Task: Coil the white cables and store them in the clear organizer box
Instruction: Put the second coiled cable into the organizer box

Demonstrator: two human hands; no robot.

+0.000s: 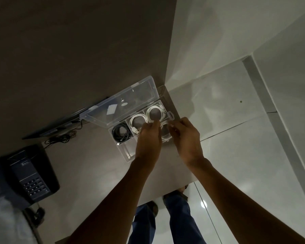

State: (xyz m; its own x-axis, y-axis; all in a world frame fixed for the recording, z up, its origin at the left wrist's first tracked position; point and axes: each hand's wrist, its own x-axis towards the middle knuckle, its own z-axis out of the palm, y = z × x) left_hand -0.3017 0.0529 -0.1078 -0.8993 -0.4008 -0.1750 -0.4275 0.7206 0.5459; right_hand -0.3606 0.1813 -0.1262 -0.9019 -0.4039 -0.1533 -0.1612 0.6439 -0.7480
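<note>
The clear organizer box [125, 152] lies open on the table, its lid [120, 103] tipped back against the wall. Two coiled white cables fill far compartments: one [154, 112] at the right, one [136, 123] in the middle. A coiled black cable [121, 132] sits in the left compartment. Over the near right compartment, my left hand [149, 138] and my right hand [185, 136] both pinch a third white cable coil [165, 136]. The coil is partly hidden by my fingers.
A black desk phone [30, 175] sits at the left on the table. Behind it lies a dark flat device [55, 125] with black wires [60, 139]. The table's near edge [174, 189] runs just below my forearms; my legs and the tiled floor show beyond.
</note>
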